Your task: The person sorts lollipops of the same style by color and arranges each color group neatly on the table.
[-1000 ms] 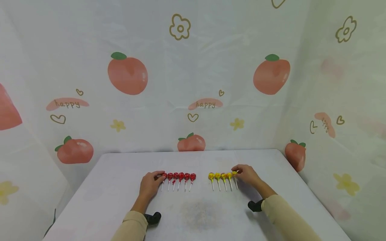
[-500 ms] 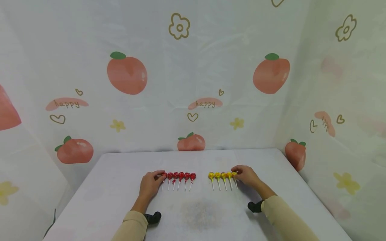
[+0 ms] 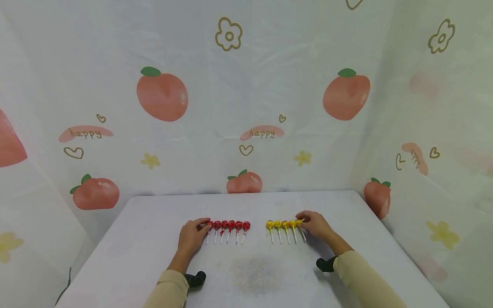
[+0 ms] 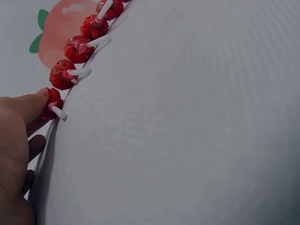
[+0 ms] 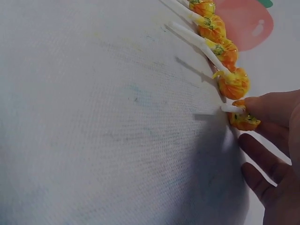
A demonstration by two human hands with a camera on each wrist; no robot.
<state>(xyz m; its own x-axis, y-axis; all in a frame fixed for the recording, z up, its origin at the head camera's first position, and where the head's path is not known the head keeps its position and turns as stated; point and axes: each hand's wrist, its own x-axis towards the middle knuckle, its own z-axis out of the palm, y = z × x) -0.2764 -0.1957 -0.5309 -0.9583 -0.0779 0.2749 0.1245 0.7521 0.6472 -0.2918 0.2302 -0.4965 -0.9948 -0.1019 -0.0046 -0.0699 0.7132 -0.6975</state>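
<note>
Several red-wrapped lollipops lie side by side in a row on the white table, their white sticks toward me. At the row's left end my left hand pinches the head of the outermost red lollipop between thumb and fingers. A second row, of yellow-wrapped lollipops, lies to the right. My right hand pinches the outermost yellow lollipop at that row's right end, and its stick slants a little. In the right wrist view the other fingers spread below the candy.
A gap of bare tabletop separates the two rows. In front of them the white table has a greyish smudge. A fruit-printed curtain hangs behind and beside the table. Black straps sit at both wrists.
The stick of the yellow lollipop in my right hand has swung slightly to the right at its lower end. My left hand and the red row stay in place.
</note>
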